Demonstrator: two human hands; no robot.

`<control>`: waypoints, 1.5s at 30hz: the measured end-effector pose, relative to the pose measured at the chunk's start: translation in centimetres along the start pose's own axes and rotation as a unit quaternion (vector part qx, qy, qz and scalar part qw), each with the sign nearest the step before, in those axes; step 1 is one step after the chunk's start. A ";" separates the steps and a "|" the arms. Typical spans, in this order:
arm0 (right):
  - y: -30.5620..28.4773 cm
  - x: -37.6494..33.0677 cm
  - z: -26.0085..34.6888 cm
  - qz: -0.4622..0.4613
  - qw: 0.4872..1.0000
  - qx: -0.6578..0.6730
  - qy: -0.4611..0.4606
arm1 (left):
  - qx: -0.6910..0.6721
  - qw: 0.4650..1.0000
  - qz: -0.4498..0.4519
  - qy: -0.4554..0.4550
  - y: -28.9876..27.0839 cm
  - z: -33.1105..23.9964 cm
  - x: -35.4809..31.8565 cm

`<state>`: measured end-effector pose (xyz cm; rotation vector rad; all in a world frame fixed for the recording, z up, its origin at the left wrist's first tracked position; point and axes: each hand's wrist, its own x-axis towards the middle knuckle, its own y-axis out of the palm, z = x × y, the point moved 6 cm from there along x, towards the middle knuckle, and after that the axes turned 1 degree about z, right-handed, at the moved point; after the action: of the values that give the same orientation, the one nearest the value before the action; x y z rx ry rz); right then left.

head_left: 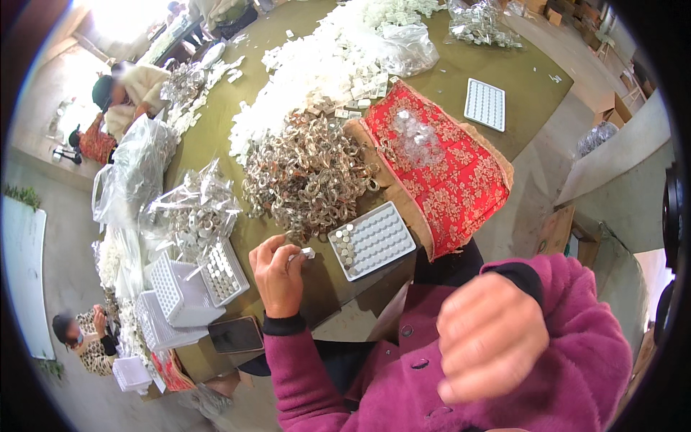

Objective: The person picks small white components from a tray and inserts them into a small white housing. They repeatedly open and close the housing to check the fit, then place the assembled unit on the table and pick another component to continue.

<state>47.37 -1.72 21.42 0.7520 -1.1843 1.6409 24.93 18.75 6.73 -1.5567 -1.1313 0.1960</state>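
Note:
My left hand [279, 277] is closed in a pinch on a small pale block-shaped piece [307, 253], held just left of a white slotted tray [381, 241]. Round, whitish pieces [345, 248] fill slots along the tray's left side; its other slots look bare. Beyond that hand rises a heap of metallic ring-shaped pieces [309, 173]. My right hand [493, 338] is raised in front of my purple coat, away from the table, its fingers curled and slightly blurred. Whatever it may hold is hidden.
A red floral cloth [446, 165] with clear bits on it lies right of the heap. Many small white pieces [317, 65] spread behind. Another white tray [485, 104] lies far right. Stacked trays [180, 288], a phone [236, 335] and plastic bags [133, 169] are left. People sit along the left side.

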 end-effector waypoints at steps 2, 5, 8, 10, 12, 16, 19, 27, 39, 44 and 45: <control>0.1 1.7 1.5 -0.024 0.999 0.010 -0.047 | -0.054 0.997 -0.020 -0.047 -0.3 0.4 -0.3; 1.5 2.9 1.7 -0.046 0.995 0.014 -0.093 | -0.307 0.929 -0.070 -0.193 0.4 1.7 -1.2; 3.1 2.9 0.9 -0.039 0.997 -0.040 -0.048 | -0.549 0.782 -0.098 -0.279 1.1 2.4 -2.5; 4.9 2.5 -1.2 0.035 0.983 -0.178 -0.005 | -0.608 0.716 -0.110 -0.325 1.5 2.8 -2.9; 5.7 1.4 -6.7 0.056 0.950 -0.293 0.097 | -0.665 0.666 -0.106 -0.321 1.8 2.5 -2.9; 5.4 -0.7 -19.0 0.102 0.873 -0.363 0.309 | -0.700 0.605 -0.079 -0.371 2.9 2.0 -3.6; 7.3 -1.0 -22.2 0.102 0.854 -0.404 0.312 | -0.739 0.563 -0.064 -0.365 3.7 1.2 -4.0; 4.9 -0.6 -24.9 -0.058 0.892 -0.222 0.390 | -0.762 0.531 -0.046 -0.367 5.1 0.5 -5.0; 2.9 0.9 -23.4 -0.237 0.912 -0.047 0.331 | -0.690 0.629 -0.116 -0.339 2.8 -0.2 -3.7; 7.5 0.8 -20.3 -0.047 0.976 -0.136 0.163 | -0.636 0.692 -0.192 -0.282 -0.1 -1.2 -3.7; 8.3 0.6 -19.6 -0.034 0.977 -0.148 0.149 | -0.624 0.700 -0.179 -0.298 -0.2 -1.3 -3.6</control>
<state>40.35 16.14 12.27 0.3404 -1.1371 1.4194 23.75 15.21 5.77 -2.4504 -2.3481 -0.5079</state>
